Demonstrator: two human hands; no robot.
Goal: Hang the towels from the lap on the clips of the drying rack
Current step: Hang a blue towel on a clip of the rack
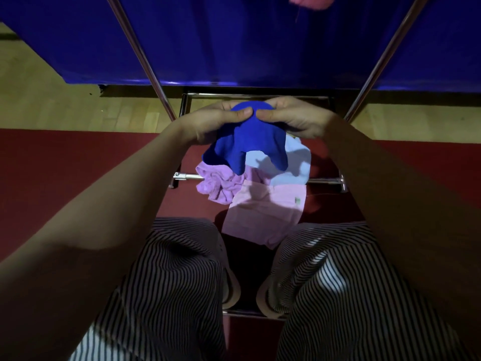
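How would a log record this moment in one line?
left hand: pinches blue towel | right hand: pinches it too | below: lilac towel, pale blue towel, pink towel | rack leg: in view

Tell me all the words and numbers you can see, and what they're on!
No text here can be read.
The green tag on the pale pink towel: too small and blurred to read.
No writing shows on the blue towel, the lilac towel, the light blue towel or the striped trousers.
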